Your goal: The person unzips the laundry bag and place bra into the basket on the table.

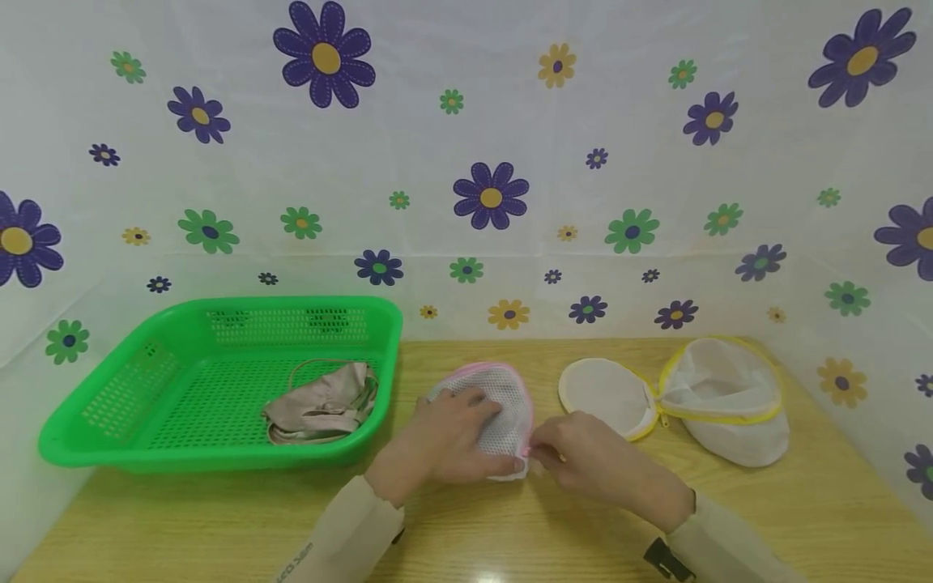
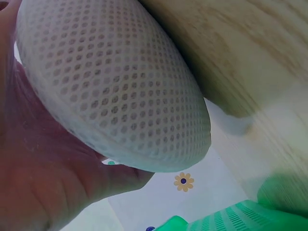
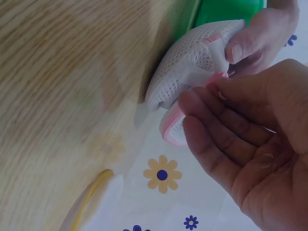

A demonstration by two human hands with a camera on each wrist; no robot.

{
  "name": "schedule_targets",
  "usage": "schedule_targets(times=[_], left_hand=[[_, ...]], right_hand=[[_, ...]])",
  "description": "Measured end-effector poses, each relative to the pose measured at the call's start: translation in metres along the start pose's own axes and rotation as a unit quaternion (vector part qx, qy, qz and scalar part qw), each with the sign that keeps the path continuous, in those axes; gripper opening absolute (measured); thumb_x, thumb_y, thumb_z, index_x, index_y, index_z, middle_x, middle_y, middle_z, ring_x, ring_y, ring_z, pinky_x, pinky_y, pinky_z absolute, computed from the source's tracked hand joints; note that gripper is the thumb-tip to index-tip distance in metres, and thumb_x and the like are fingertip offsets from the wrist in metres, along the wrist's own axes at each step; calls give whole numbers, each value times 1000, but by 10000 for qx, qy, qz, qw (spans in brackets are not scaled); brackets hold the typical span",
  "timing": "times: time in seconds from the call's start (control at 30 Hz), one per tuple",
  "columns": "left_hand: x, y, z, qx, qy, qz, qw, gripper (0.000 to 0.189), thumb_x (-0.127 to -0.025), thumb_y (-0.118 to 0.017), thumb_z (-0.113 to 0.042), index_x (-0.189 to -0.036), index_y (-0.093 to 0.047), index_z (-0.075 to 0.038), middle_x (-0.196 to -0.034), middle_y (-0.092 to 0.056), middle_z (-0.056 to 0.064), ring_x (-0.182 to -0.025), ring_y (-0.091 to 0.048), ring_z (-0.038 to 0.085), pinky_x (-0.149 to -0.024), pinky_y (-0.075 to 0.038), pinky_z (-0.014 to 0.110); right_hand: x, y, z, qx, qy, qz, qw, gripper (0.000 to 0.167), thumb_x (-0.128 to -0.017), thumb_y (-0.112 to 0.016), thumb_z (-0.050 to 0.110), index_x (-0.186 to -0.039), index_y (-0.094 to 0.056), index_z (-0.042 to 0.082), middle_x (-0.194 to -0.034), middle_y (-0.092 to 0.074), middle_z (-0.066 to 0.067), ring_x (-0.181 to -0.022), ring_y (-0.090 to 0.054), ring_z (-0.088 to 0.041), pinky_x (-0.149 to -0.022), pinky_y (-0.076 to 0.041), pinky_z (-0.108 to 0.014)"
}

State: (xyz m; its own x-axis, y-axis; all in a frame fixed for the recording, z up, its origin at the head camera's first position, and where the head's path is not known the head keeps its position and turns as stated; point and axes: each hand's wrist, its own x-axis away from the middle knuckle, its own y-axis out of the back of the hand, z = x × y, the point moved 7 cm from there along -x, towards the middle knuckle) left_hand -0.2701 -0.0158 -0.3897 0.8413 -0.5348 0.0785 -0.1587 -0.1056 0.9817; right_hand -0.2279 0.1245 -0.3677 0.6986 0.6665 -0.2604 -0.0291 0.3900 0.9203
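A white mesh laundry bag [image 1: 503,405] with pink zip trim lies on the table in front of me. My left hand [image 1: 455,437] holds it from above, fingers over the mesh and thumb at the near end by a white tab [image 3: 217,54]. At that end my right hand [image 1: 576,453] pinches the pink zipper pull [image 3: 216,79] between thumb and forefinger. The right hand's other fingers are loosely bent. In the left wrist view the bag's rounded mesh side [image 2: 125,86] bulges out, with something darker faintly showing through the holes.
On the left stands a green plastic basket [image 1: 66,441] with a beige satiny garment [image 1: 324,405] inside. To the right lies a white bag with yellow zip trim [image 1: 736,437], its round lid [image 1: 605,393] folded out flat. A flowered sheet [image 1: 408,162] hangs behind the wooden table [image 1: 466,534].
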Motion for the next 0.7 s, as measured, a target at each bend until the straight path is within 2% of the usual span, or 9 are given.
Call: schedule_targets(times=[0.13,0.23,0.4,0.7], left_hand=[[-1,0,0,36,57,45,10000,85,-83,-56,-81,-146,-54,-24,-152,-51,4,-134,-52,38,-105,-41,71],[-1,0,-1,59,73,56,9999,85,-82,-58,-80,-146,-54,-24,-152,-51,4,-135,-52,38,-105,-40,72],[-1,0,-2,-43,67,61,9999,86,-81,-59,-80,-146,-53,-24,-153,-50,5,-135,-51,38,-105,-41,71],[0,0,-3,-154,28,-10,9999,86,-81,-57,-81,-146,-53,-25,-153,-50,6,-137,-50,37,-104,-42,70]], right_hand=[[1,0,0,-225,-74,1,9997,12,-93,-67,4,-85,-74,9,-74,-71,4,-63,-50,5,-61,-48,-16],[2,-3,-1,-255,-142,60,9996,14,-95,-65,4,-83,-70,10,-69,-64,6,-61,-43,5,-57,-42,-14],[4,-5,-3,-140,-76,-16,9999,17,-94,-63,1,-79,-63,11,-63,-52,9,-59,-37,5,-53,-36,-13],[4,-7,-6,36,-85,-85,9999,19,-91,-65,0,-77,-61,12,-62,-46,11,-58,-36,4,-52,-32,-13]])
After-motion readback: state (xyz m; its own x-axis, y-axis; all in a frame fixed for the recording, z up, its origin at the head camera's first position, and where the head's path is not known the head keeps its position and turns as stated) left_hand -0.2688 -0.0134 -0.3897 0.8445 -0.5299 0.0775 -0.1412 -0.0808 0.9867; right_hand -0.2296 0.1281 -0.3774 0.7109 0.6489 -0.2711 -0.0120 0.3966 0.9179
